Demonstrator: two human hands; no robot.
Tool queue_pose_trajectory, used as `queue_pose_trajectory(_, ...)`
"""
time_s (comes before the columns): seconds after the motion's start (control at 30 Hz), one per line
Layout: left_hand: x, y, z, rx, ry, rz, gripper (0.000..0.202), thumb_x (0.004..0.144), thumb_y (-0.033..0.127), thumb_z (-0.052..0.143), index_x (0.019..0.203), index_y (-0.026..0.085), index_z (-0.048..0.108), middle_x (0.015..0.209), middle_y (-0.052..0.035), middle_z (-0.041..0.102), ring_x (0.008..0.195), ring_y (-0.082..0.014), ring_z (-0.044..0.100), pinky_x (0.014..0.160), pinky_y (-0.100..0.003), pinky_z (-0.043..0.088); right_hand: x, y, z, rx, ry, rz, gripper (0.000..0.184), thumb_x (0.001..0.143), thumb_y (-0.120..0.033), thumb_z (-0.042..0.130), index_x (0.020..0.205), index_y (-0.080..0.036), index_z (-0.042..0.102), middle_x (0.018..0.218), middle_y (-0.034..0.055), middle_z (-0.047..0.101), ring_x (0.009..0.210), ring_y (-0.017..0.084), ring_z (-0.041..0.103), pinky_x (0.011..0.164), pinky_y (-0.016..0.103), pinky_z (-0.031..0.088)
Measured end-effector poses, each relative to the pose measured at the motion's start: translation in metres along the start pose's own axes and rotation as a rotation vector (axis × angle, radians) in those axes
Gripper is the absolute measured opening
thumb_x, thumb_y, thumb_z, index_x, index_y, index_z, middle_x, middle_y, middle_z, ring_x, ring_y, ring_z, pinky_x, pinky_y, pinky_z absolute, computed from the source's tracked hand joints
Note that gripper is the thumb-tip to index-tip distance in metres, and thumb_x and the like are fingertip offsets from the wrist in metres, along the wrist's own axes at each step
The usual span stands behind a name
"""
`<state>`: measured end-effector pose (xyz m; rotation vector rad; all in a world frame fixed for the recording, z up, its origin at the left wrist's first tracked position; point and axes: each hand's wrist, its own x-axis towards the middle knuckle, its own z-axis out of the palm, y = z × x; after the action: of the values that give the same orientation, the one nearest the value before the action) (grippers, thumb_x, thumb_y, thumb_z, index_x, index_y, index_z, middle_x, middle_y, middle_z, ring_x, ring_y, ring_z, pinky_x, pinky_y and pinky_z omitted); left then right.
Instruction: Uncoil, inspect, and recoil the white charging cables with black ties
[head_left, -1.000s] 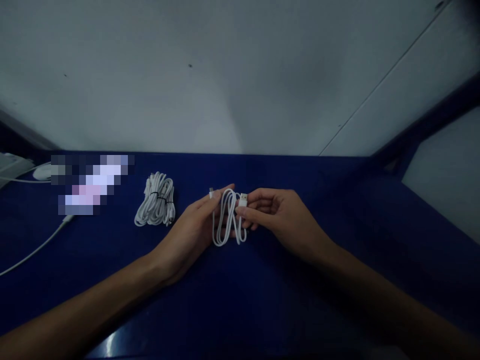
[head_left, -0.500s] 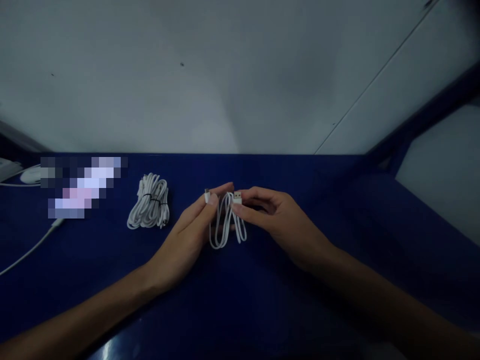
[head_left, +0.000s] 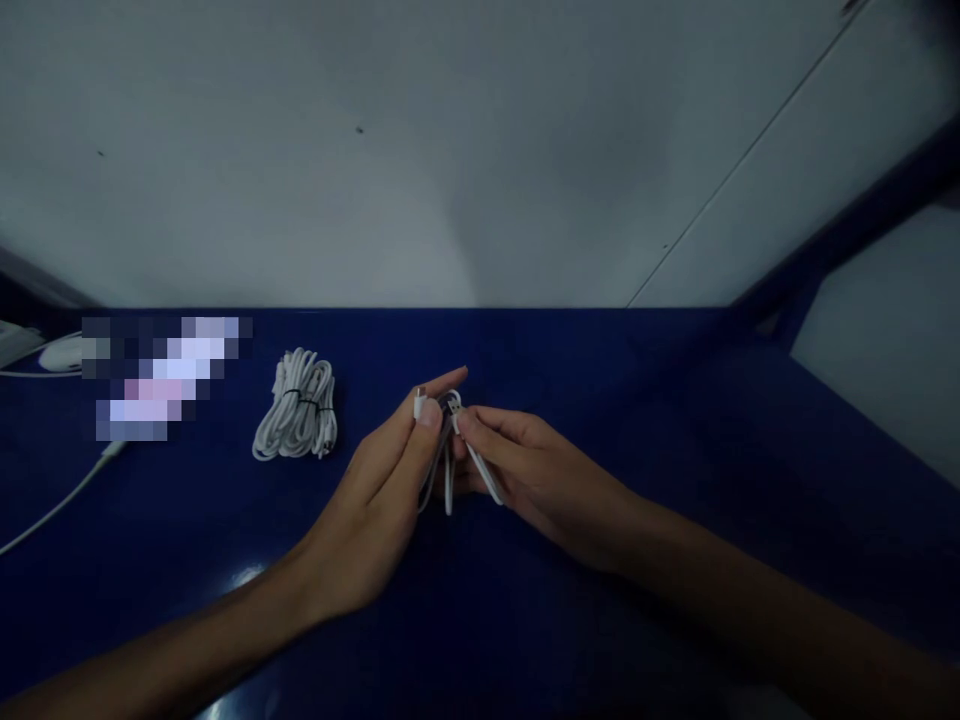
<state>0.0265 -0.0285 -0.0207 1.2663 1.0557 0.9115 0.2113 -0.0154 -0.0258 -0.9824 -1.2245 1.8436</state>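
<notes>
A white USB cable (head_left: 448, 480), folded into loops, hangs between my two hands above the blue table. My left hand (head_left: 394, 470) pinches it between thumb and fingers, and a small plug sticks up above the thumb. With thumb and fingertips my right hand (head_left: 517, 455) grips the cable by its larger USB plug, tilted toward the left. Part of the loops is hidden behind the fingers. To the left of my left hand lies a bundle of white cables (head_left: 296, 410), bound with thin black ties.
On the blue table (head_left: 600, 380), a blurred-out bright object (head_left: 169, 380) lies at the left, with a white cord (head_left: 67, 515) running from its lower end. Another white device (head_left: 61, 352) sits at the far left. A pale wall (head_left: 375, 220) rises behind the table.
My right hand has moved slightly left and down, tilting the USB plug toward my left hand. The loops are drawn closer together on the left. The bundle stays in place.
</notes>
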Motion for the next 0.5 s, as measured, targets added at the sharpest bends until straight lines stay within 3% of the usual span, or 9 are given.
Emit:
queue_pose_trajectory(0.1,0.003,0.000,-0.003,-0.020,-0.018,-0.005,0.055,0.113,0.061,0.050,0.159,0.034,0.061,0.154,-0.0053,0.070,0.148,-0.0343,0.060,0.130,-0.051,0.039,0.001,0.002,0.000,0.041,0.044,0.006,0.040,0.107,-0.059,0.066,0.088,-0.024,0.070,0.084,0.0000,0.061,0.077,0.016,0.057,0.088,0.038,0.053)
queue_pose_trajectory(0.23,0.009,0.002,-0.006,-0.125,0.000,-0.009,0.053,0.111,0.059,0.057,0.155,0.031,0.067,0.156,-0.0060,0.069,0.148,-0.0345,0.060,0.130,-0.051,0.036,0.001,0.001,-0.001,0.016,0.098,-0.132,0.038,0.110,-0.055,0.063,0.089,-0.024,0.068,0.090,0.0000,0.063,0.083,0.016,0.059,0.086,0.035,0.051)
queue_pose_trajectory(0.37,0.014,0.004,-0.008,-0.214,0.002,-0.027,0.048,0.108,0.054,0.066,0.145,0.025,0.075,0.135,-0.0104,0.081,0.123,-0.0319,0.076,0.118,-0.048,0.049,-0.001,-0.005,-0.001,-0.049,0.117,-0.167,0.033,0.111,-0.050,0.063,0.092,-0.024,0.068,0.091,0.0009,0.070,0.083,0.016,0.067,0.086,0.034,0.055)
queue_pose_trajectory(0.5,0.018,0.006,-0.010,-0.267,0.039,-0.090,0.041,0.104,0.045,0.074,0.136,0.019,0.081,0.120,-0.0134,0.085,0.098,-0.0283,0.081,0.094,-0.042,0.061,-0.003,-0.010,0.000,-0.110,0.174,-0.154,0.033,0.111,-0.050,0.063,0.092,-0.024,0.068,0.087,0.0017,0.074,0.081,0.018,0.072,0.083,0.036,0.058)
